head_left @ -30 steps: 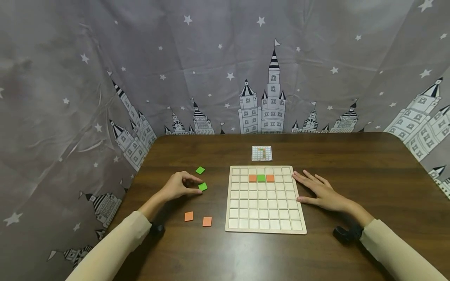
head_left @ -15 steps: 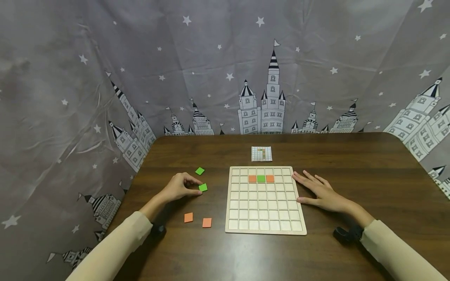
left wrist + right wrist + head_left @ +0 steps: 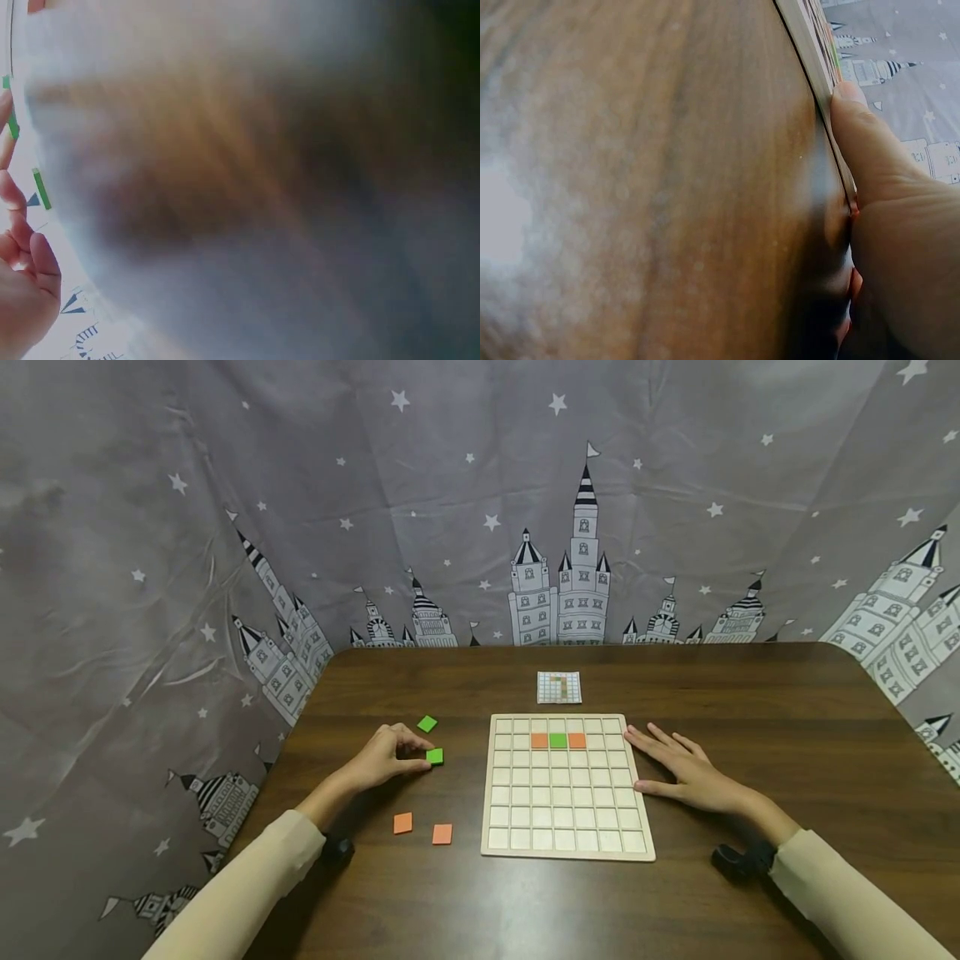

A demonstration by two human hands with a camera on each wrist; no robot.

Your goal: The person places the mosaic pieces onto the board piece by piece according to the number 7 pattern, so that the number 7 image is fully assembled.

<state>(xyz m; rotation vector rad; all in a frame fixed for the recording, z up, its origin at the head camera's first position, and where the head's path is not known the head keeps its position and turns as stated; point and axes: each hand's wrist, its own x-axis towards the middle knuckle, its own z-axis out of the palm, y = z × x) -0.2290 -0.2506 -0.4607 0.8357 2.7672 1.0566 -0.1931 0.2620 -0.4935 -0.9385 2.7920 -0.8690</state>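
Left of the board, my left hand pinches a green square tile between thumb and fingertips, low over the table. A second green tile lies just beyond it. The light wooden grid board has an orange tile, a green tile and another orange tile side by side in its second row from the back. My right hand rests with spread fingers at the board's right edge; in the right wrist view its thumb lies against the board's side.
Two loose orange tiles, one farther left and one nearer the board, lie in front of my left hand. Behind the board is a small pattern card on the dark wooden table. A grey castle-print curtain hangs behind.
The green tile at my left fingertips has turned slightly and shifted a little to the right. My right hand and the board have stayed in place.
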